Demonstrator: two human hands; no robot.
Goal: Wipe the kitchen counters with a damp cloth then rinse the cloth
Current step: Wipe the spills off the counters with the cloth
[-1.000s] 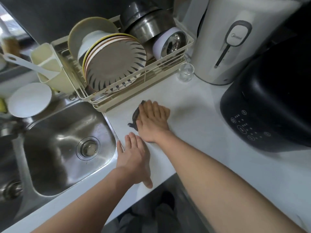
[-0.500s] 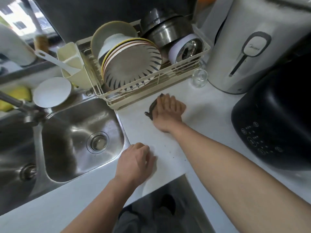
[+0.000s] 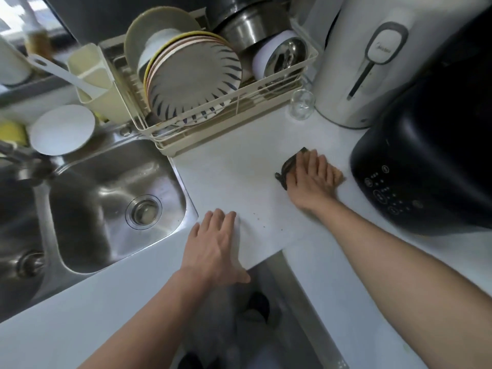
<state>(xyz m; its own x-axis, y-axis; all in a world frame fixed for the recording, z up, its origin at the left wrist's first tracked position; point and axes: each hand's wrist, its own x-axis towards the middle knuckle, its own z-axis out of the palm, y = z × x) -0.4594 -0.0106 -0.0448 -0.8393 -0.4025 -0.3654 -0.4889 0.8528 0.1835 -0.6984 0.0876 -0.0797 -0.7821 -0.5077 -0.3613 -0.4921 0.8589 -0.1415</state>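
A dark grey cloth [image 3: 287, 168] lies flat on the white counter [image 3: 234, 179], mostly covered by my right hand [image 3: 312, 179], which presses down on it with fingers spread. The cloth is close to the black appliance at the right. My left hand [image 3: 218, 243] rests palm down on the counter's front edge beside the sink, fingers apart, holding nothing. A few dark crumbs dot the counter between the two hands.
A steel sink [image 3: 111, 206] sits left of the counter. A cream dish rack [image 3: 226, 113] full of plates and pots stands behind. A small glass [image 3: 300, 105], a white kettle-like appliance [image 3: 359, 65] and a black cooker [image 3: 426, 166] crowd the right side.
My right hand has slid the cloth to the right, from near the dish rack's corner toward the black cooker. My left hand has flattened out on the counter edge.
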